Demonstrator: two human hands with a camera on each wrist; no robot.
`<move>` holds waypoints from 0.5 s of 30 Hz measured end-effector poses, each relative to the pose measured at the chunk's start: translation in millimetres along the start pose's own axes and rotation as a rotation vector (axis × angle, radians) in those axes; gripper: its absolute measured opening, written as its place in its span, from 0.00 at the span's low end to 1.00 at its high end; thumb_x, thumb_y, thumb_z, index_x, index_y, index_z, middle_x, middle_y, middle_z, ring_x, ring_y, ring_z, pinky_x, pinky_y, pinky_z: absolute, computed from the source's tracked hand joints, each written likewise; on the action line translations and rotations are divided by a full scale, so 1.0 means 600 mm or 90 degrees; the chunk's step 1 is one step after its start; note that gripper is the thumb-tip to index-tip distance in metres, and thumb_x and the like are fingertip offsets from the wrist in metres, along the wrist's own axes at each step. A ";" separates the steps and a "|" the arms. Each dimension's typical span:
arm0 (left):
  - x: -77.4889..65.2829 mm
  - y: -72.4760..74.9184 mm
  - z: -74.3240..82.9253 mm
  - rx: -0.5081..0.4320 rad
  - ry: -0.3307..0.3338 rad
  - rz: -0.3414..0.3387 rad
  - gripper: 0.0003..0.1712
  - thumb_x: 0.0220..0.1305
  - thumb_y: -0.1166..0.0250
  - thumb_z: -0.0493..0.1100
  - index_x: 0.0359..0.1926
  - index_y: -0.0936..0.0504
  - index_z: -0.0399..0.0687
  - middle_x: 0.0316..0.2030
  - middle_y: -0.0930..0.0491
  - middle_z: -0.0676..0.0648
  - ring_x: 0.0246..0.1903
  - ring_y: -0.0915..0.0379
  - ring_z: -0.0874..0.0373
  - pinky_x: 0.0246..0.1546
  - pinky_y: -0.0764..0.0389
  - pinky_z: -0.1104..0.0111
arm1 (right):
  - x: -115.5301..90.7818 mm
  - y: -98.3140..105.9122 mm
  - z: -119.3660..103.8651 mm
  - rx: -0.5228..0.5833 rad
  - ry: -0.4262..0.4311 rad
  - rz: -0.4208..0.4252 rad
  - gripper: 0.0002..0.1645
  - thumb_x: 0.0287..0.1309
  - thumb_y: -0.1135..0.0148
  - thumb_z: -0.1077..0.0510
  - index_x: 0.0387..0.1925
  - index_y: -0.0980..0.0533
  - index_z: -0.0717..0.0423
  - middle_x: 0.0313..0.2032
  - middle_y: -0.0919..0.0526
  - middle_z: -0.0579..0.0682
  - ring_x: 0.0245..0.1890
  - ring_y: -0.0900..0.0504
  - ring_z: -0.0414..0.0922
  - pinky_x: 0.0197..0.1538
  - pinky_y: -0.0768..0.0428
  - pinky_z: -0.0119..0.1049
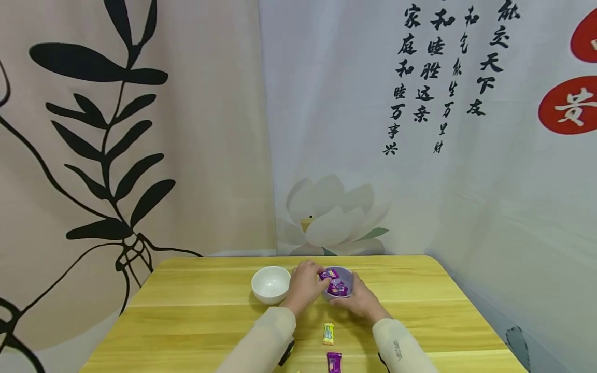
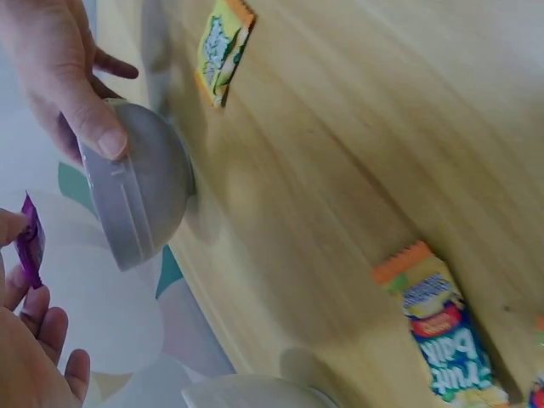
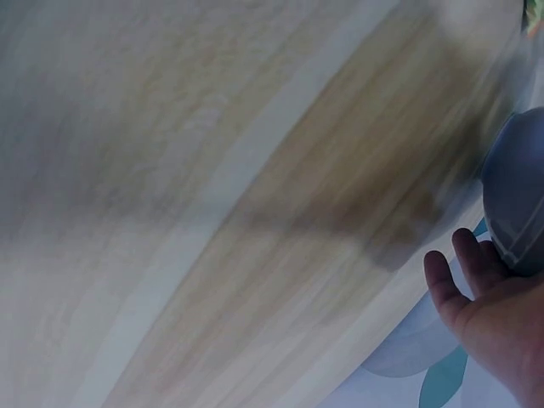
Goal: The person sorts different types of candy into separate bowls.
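Note:
My left hand [image 1: 304, 288] pinches a purple-wrapped candy [image 2: 32, 243] between thumb and fingers, above the mouth of a greyish bowl [image 2: 146, 191]. Inside that bowl lie several purple candies [image 1: 338, 288]. From the other side my right hand [image 1: 360, 301] grips the bowl; in the left wrist view its thumb lies against the outer wall near the rim. The bowl appears tilted in the head view, its opening facing me. At the right edge of the right wrist view, fingers curve around its side.
Left of my left hand stands a white bowl [image 1: 271, 285]. On the wooden table [image 1: 200, 316] nearer me lie a yellow candy [image 1: 328, 333] and another purple candy [image 1: 334, 361]. A yellow-and-orange fruit candy [image 2: 446, 331] shows in the left wrist view. Printed curtains hang behind the table.

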State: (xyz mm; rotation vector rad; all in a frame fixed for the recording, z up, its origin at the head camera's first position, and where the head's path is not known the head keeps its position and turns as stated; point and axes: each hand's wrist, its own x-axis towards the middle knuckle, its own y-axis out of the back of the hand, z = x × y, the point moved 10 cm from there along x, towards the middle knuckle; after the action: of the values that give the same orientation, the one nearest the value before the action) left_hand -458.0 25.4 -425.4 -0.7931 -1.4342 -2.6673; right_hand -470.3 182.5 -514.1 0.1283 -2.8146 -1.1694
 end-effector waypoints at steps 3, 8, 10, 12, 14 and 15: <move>0.006 -0.005 0.002 0.018 -0.004 -0.003 0.18 0.59 0.29 0.54 0.43 0.12 0.46 0.39 0.19 0.50 0.42 0.25 0.53 0.45 0.26 0.57 | -0.001 -0.003 -0.002 -0.006 -0.001 0.001 0.75 0.43 0.21 0.37 0.74 0.57 0.71 0.66 0.36 0.71 0.61 0.30 0.65 0.62 0.32 0.61; 0.009 -0.017 -0.001 0.039 -0.004 -0.035 0.24 0.63 0.32 0.56 0.52 0.16 0.44 0.47 0.19 0.45 0.49 0.24 0.49 0.50 0.25 0.54 | -0.001 -0.005 -0.003 -0.003 -0.003 -0.003 0.75 0.43 0.21 0.37 0.74 0.56 0.71 0.66 0.36 0.72 0.62 0.31 0.67 0.63 0.34 0.63; 0.009 -0.018 -0.002 0.037 -0.007 -0.039 0.22 0.65 0.33 0.54 0.53 0.16 0.44 0.47 0.19 0.45 0.50 0.24 0.48 0.51 0.25 0.54 | -0.001 -0.004 -0.005 0.000 0.000 -0.001 0.74 0.43 0.21 0.38 0.74 0.56 0.71 0.65 0.36 0.72 0.62 0.31 0.67 0.63 0.34 0.63; 0.008 -0.018 -0.002 0.035 -0.016 -0.037 0.21 0.65 0.33 0.52 0.52 0.16 0.44 0.47 0.19 0.45 0.49 0.24 0.48 0.50 0.25 0.54 | -0.001 -0.002 -0.006 0.000 -0.002 -0.001 0.74 0.43 0.21 0.37 0.74 0.56 0.70 0.65 0.35 0.71 0.63 0.32 0.67 0.63 0.34 0.63; 0.007 -0.018 -0.002 0.033 -0.026 -0.039 0.19 0.65 0.33 0.50 0.51 0.16 0.44 0.46 0.19 0.45 0.48 0.24 0.49 0.50 0.25 0.54 | -0.001 0.000 -0.006 -0.004 -0.003 0.001 0.75 0.43 0.22 0.37 0.74 0.56 0.70 0.66 0.36 0.71 0.63 0.32 0.67 0.63 0.34 0.63; 0.006 -0.019 -0.001 0.034 -0.031 -0.040 0.19 0.65 0.33 0.50 0.51 0.15 0.44 0.45 0.19 0.46 0.47 0.24 0.49 0.49 0.24 0.54 | -0.001 0.001 -0.005 -0.004 -0.002 0.003 0.75 0.43 0.21 0.37 0.74 0.56 0.70 0.66 0.36 0.72 0.63 0.32 0.67 0.63 0.34 0.63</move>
State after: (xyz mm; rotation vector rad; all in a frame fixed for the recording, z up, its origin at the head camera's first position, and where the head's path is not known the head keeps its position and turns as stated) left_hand -464.2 32.3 -432.7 -0.8291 -1.5607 -2.6592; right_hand -469.3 180.8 -511.4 0.1198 -2.8118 -1.1795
